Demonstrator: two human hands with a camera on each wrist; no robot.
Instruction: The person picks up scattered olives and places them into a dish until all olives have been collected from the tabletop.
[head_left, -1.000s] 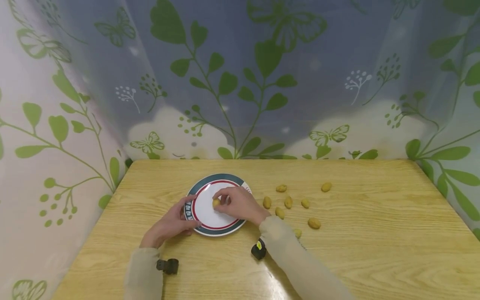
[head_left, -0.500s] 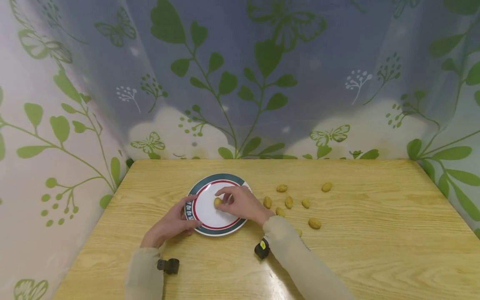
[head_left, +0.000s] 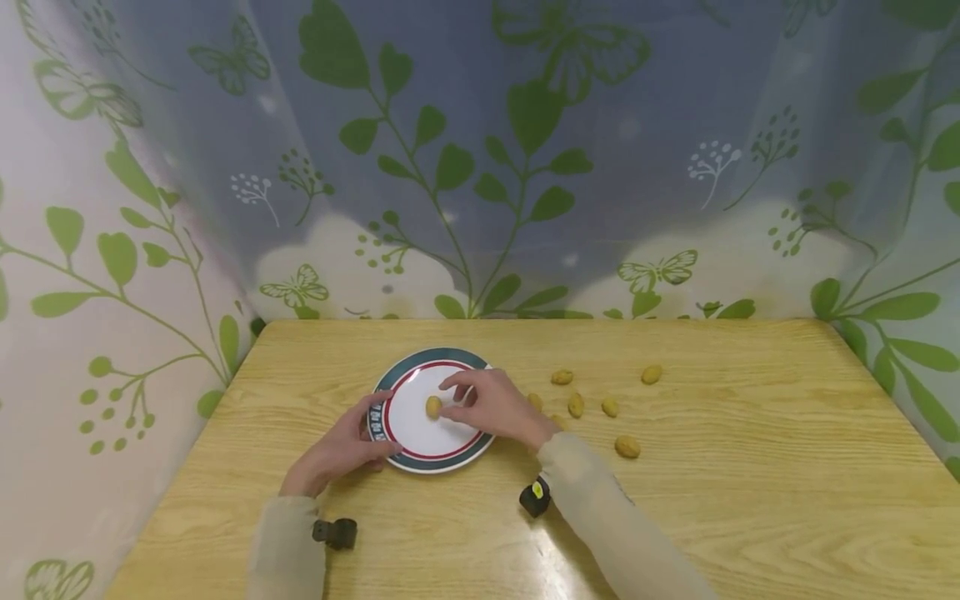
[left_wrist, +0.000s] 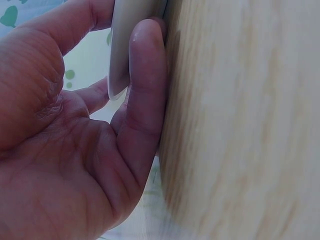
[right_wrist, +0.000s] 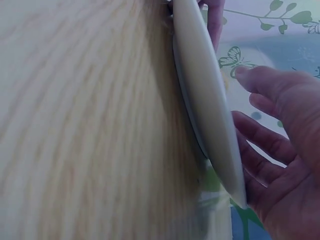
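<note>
A round white plate (head_left: 420, 437) with a dark teal rim and a red ring lies on the table. My left hand (head_left: 348, 439) grips its left edge, thumb over the rim and other fingers beneath, as the left wrist view confirms with the plate edge (left_wrist: 120, 75) between them. One small oval yellow-brown piece (head_left: 433, 407), like a nut or small fruit, rests on the plate's white middle. Just right of it is my right hand (head_left: 498, 404), thumb and index finger parted and holding nothing. In the right wrist view, its lower fingers (right_wrist: 265, 165) are beside the plate's rim.
Several similar oval pieces (head_left: 575, 405) lie scattered on the wooden table (head_left: 750, 467) right of the plate; some are partly behind my right hand. A leaf-patterned curtain (head_left: 480, 167) hangs along the table's far edge. Each wrist wears a small black camera (head_left: 341, 533).
My right thumb and index finger have let go of the oval piece, leaving it on the plate, and the hand has shifted slightly right. My left hand and the plate stay put.
</note>
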